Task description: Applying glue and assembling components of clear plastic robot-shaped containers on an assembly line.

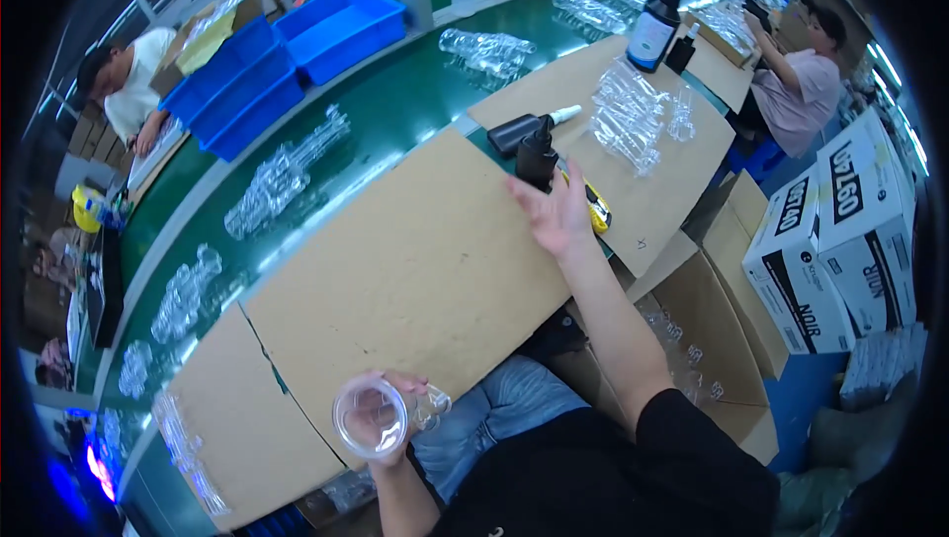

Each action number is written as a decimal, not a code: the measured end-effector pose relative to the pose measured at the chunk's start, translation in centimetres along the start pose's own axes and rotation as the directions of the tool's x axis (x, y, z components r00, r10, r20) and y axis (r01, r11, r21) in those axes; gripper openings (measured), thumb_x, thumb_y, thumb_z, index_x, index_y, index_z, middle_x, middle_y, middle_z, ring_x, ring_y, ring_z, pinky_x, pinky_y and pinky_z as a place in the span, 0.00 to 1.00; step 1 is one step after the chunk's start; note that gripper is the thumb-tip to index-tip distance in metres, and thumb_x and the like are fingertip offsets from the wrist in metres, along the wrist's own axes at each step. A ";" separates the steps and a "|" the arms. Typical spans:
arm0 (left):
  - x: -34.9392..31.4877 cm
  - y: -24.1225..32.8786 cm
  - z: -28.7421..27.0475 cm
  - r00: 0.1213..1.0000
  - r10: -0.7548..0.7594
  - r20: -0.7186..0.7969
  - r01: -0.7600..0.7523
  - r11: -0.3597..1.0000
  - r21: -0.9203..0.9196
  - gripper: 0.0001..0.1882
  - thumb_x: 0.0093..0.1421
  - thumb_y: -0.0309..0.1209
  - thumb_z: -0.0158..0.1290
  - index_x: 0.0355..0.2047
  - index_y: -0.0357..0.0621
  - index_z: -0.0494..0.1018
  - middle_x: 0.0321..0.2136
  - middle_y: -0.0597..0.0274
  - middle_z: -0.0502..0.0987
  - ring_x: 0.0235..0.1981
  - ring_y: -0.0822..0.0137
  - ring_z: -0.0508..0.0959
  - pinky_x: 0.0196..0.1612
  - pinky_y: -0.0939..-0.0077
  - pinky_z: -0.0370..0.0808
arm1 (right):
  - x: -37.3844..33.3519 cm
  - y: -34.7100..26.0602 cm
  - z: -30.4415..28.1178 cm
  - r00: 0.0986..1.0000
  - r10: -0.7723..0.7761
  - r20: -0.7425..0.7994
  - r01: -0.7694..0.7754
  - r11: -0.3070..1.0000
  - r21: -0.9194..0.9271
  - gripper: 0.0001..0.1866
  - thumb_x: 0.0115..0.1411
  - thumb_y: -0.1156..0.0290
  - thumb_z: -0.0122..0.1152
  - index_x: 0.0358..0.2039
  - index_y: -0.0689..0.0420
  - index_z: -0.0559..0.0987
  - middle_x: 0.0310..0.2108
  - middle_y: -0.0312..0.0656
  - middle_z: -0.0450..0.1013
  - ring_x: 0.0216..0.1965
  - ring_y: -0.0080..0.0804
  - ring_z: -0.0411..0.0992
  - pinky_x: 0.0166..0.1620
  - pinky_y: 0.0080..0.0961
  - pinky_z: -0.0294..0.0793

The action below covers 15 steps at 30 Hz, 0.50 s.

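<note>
My left hand is closed around a clear piece with a wide round base, above the near edge of the cardboard; a narrower clear part sticks out at its side. My right hand is stretched forward with its fingers apart, right by a black squeeze bottle with a nozzle. Contact with that bottle I cannot tell. Behind it lies another black bottle with a white tip. A yellow and black tool lies partly hidden beside my right hand.
Cardboard sheets cover the bench before me. Clear pieces stand in groups on the green surface; others lie at right. A large black bottle, blue bins and an open carton surround me. Two people work farther off.
</note>
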State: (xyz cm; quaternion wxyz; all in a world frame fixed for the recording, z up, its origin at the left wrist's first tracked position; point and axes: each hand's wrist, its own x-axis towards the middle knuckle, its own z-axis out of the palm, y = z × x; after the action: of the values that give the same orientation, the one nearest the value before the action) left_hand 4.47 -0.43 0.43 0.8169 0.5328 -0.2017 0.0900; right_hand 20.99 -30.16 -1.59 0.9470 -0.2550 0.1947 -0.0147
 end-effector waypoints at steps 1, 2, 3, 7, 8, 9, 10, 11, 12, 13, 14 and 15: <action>-0.3 -0.4 0.2 1.000 -0.010 0.005 0.010 1.000 -0.016 0.29 0.49 0.30 0.57 0.51 0.35 0.63 0.36 0.47 0.73 0.34 0.54 0.75 0.43 0.56 0.74 | 1.7 0.0 -0.4 0.999 0.028 0.017 -0.030 0.995 0.091 0.36 0.59 0.42 0.52 0.61 0.46 0.57 0.48 0.59 0.70 0.24 0.26 0.73 0.13 0.08 0.58; -0.9 -0.2 0.7 0.999 -0.021 -0.047 0.021 1.000 0.004 0.29 0.49 0.30 0.57 0.51 0.35 0.63 0.36 0.47 0.73 0.34 0.54 0.75 0.43 0.56 0.74 | 3.1 -0.2 -1.0 0.993 0.089 -0.073 -0.073 0.979 0.191 0.31 0.59 0.47 0.56 0.58 0.49 0.62 0.45 0.54 0.72 0.23 0.25 0.72 0.15 0.08 0.62; -1.2 0.0 1.3 0.995 -0.093 -0.035 0.092 0.995 -0.036 0.28 0.45 0.26 0.59 0.48 0.36 0.66 0.37 0.46 0.74 0.35 0.54 0.77 0.43 0.60 0.75 | 3.9 -0.8 -2.1 1.000 0.026 -0.017 -0.024 0.998 0.062 0.28 0.60 0.50 0.56 0.56 0.49 0.64 0.43 0.52 0.72 0.23 0.25 0.71 0.15 0.08 0.63; 0.2 0.6 2.7 0.998 -0.055 -0.016 0.056 0.989 0.137 0.26 0.39 0.21 0.60 0.43 0.35 0.72 0.38 0.46 0.78 0.37 0.57 0.79 0.43 0.68 0.76 | -2.9 0.1 2.4 0.890 -0.384 0.247 0.444 0.853 -0.274 0.20 0.61 0.64 0.53 0.54 0.49 0.67 0.40 0.46 0.72 0.17 0.21 0.67 0.13 0.11 0.62; 0.1 0.6 3.1 0.998 -0.066 0.003 0.065 0.989 0.132 0.25 0.39 0.22 0.61 0.42 0.35 0.73 0.37 0.48 0.78 0.36 0.58 0.79 0.42 0.69 0.76 | -5.8 -0.5 3.7 0.862 -0.390 0.323 0.487 0.813 -0.318 0.22 0.61 0.64 0.52 0.56 0.51 0.65 0.41 0.47 0.71 0.15 0.21 0.66 0.12 0.11 0.61; -0.3 0.8 3.2 0.997 -0.076 0.015 0.073 0.990 0.124 0.23 0.39 0.22 0.61 0.40 0.34 0.74 0.35 0.51 0.79 0.34 0.59 0.79 0.41 0.70 0.76 | -8.1 -0.5 4.2 0.831 -0.383 0.404 0.529 0.770 -0.357 0.24 0.61 0.64 0.51 0.57 0.53 0.63 0.42 0.47 0.71 0.13 0.21 0.65 0.11 0.11 0.60; -0.3 1.1 3.2 0.996 -0.085 -0.021 0.087 0.988 0.128 0.23 0.39 0.22 0.61 0.40 0.34 0.74 0.35 0.51 0.79 0.34 0.59 0.79 0.41 0.70 0.76 | -9.2 -0.7 3.4 0.805 -0.365 0.469 0.535 0.788 -0.305 0.26 0.62 0.62 0.50 0.58 0.56 0.59 0.43 0.48 0.70 0.13 0.21 0.64 0.11 0.11 0.60; -0.2 1.4 3.3 0.998 -0.062 0.017 0.057 0.975 0.213 0.23 0.38 0.22 0.61 0.39 0.34 0.74 0.35 0.52 0.79 0.33 0.59 0.79 0.40 0.71 0.76 | -9.8 -0.8 2.9 0.773 -0.353 0.527 0.539 0.804 -0.251 0.28 0.63 0.61 0.48 0.59 0.60 0.56 0.43 0.49 0.69 0.12 0.21 0.64 0.11 0.11 0.60; 0.0 1.6 3.5 0.997 -0.046 0.068 0.025 0.957 0.288 0.22 0.38 0.22 0.62 0.38 0.35 0.75 0.34 0.53 0.79 0.33 0.59 0.78 0.40 0.71 0.76 | -10.3 -0.6 3.2 0.784 -0.335 0.522 0.525 0.807 -0.271 0.28 0.63 0.61 0.48 0.59 0.60 0.56 0.43 0.49 0.69 0.12 0.21 0.64 0.11 0.11 0.60; 0.2 1.7 3.7 0.992 -0.036 0.123 -0.011 0.934 0.357 0.22 0.38 0.23 0.62 0.37 0.35 0.75 0.33 0.54 0.79 0.32 0.60 0.78 0.39 0.72 0.76 | -10.9 0.0 3.7 0.723 -0.277 0.633 0.444 0.888 -0.119 0.30 0.63 0.59 0.48 0.59 0.62 0.54 0.43 0.49 0.69 0.11 0.22 0.64 0.11 0.11 0.59; 0.3 1.8 4.0 0.983 -0.029 0.182 -0.050 0.907 0.418 0.21 0.38 0.23 0.62 0.37 0.35 0.76 0.32 0.55 0.79 0.31 0.60 0.78 0.39 0.72 0.76 | -11.5 0.5 4.1 0.638 -0.240 0.732 0.329 0.944 0.023 0.32 0.63 0.57 0.47 0.59 0.65 0.53 0.43 0.49 0.69 0.11 0.23 0.65 0.10 0.12 0.58; 0.3 1.7 4.2 0.985 -0.036 0.169 -0.036 0.913 0.407 0.21 0.38 0.23 0.62 0.37 0.35 0.76 0.32 0.55 0.79 0.31 0.60 0.78 0.39 0.72 0.76 | -11.8 0.9 4.3 0.648 -0.225 0.727 0.325 0.946 0.003 0.32 0.63 0.57 0.47 0.59 0.65 0.53 0.43 0.49 0.69 0.11 0.23 0.65 0.10 0.12 0.58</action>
State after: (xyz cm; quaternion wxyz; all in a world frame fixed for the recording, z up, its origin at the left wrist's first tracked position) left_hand 3.12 -3.54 3.48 0.6671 0.6974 -0.2484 0.0837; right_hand 11.68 -25.79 5.65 0.9151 -0.3268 -0.2317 -0.0452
